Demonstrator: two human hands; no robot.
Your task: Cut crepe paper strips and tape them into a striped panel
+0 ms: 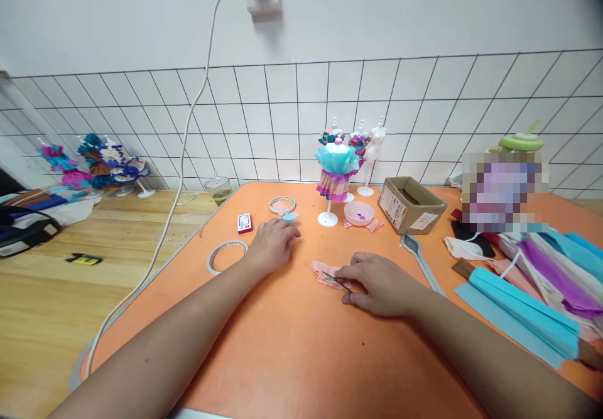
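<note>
My right hand [379, 284] rests on the orange table [292, 343], fingers closed around small scissors [340, 282] whose tips lie on a folded pink paper piece [325, 272]. My left hand [273, 243] lies farther back, fingers curled over a small blue paper piece [290, 217]. A tape ring [227, 254] lies just left of that hand. Behind both hands stands a mannequin [334, 177] in a blue and pink paper dress.
A pink bowl [359, 213], a cardboard box [411, 204], a second tape ring [282, 205] and a red and white small box [244, 222] sit at the back. Crepe paper sheets [532, 281] pile at right. A white cable [176, 196] hangs down on the left.
</note>
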